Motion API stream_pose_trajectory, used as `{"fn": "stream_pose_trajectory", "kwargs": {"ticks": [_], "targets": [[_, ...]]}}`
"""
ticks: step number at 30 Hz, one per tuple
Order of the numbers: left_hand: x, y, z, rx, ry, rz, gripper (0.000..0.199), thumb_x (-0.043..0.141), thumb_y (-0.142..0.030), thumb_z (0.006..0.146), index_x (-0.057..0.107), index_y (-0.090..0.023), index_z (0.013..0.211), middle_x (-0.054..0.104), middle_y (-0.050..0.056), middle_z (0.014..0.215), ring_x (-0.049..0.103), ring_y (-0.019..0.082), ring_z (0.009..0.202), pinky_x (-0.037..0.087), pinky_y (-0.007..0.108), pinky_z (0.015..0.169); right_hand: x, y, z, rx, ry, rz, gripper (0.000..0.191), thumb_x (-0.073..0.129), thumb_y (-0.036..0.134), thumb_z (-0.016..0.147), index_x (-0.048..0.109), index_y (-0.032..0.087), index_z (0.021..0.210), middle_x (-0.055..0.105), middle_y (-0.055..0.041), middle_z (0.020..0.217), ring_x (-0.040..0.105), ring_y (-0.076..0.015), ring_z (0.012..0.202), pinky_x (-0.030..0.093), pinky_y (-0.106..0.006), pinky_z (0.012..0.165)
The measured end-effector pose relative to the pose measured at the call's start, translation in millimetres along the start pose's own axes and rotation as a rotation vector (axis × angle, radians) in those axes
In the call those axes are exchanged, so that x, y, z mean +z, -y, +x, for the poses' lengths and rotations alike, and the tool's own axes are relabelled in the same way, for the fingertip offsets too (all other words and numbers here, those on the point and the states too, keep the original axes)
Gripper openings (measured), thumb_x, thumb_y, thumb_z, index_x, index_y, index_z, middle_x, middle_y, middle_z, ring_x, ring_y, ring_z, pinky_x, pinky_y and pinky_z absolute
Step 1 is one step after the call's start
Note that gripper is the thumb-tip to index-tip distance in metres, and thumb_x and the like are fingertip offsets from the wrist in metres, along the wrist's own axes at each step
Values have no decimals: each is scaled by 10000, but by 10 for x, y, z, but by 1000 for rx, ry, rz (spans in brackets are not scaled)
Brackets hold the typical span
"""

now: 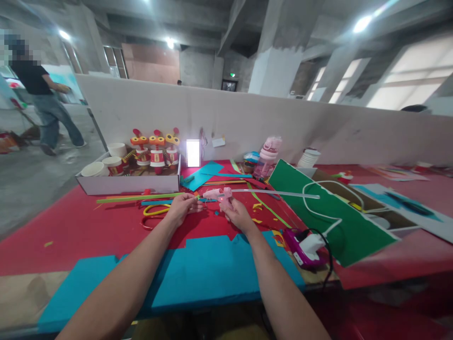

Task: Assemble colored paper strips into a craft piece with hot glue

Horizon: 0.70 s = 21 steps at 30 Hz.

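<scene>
My right hand (pixel 234 211) is closed round the handle of a pink hot glue gun (pixel 213 193), its nozzle pointing left. A long translucent glue stick (pixel 276 191) juts from the gun's back end to the right. Just left of the nozzle, my left hand (pixel 184 208) has its fingers pinched on something small, perhaps a yellow-green scrap, too small to make out. Below that hand lie scissors with a yellow handle loop (pixel 155 209) and a red one. Long green strips (pixel 141 198) lie to its left. Blue paper (pixel 219 264) covers the table edge under my forearms.
A white box (pixel 130 185) at the back left holds paper cups and three red-and-yellow cup figures (pixel 156 153). A pink bottle (pixel 269 153) stands behind. At right are a green board (pixel 329 222) and a purple power strip (pixel 305 250) with cables. A person (pixel 46 89) walks far left.
</scene>
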<state>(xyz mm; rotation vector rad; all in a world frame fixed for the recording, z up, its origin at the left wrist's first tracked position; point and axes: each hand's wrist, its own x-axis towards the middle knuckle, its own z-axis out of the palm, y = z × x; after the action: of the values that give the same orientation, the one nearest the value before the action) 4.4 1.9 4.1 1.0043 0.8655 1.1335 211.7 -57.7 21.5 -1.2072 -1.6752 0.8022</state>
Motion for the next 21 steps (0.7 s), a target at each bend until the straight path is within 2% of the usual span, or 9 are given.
{"fn": "stream_pose_trajectory", "kwargs": {"ticks": [6, 13, 17, 21], "targets": [[-11, -9, 1, -8, 10, -6, 233, 734, -243, 643, 558, -117, 731, 696, 105, 696, 678, 201, 608, 565, 332, 613, -7, 40, -9, 5, 10, 26, 317, 512, 444, 804, 557, 162, 941, 542, 33, 578, 445, -95, 428, 360, -212, 436], [-8, -50, -10, -37, 18, -31, 200, 719, -202, 678, 567, -101, 760, 690, 108, 694, 665, 173, 583, 565, 302, 594, 0, 69, 1, 106, 24, 211, 310, 536, 472, 755, 520, 176, 845, 526, 51, 547, 409, -79, 380, 305, -198, 370], [-13, -53, -19, -32, 41, -40, 197, 720, -193, 686, 571, -98, 773, 689, 108, 705, 665, 169, 584, 563, 283, 581, -13, 46, 14, 145, 26, 238, 300, 520, 475, 761, 518, 176, 741, 466, 67, 450, 384, -74, 353, 283, -192, 367], [-16, -57, -26, -26, 63, -47, 204, 726, -200, 686, 576, -99, 780, 689, 106, 721, 668, 168, 597, 564, 278, 583, -29, 44, 19, 164, 32, 249, 310, 517, 472, 766, 533, 167, 716, 458, 65, 415, 377, -69, 339, 291, -191, 373]]}}
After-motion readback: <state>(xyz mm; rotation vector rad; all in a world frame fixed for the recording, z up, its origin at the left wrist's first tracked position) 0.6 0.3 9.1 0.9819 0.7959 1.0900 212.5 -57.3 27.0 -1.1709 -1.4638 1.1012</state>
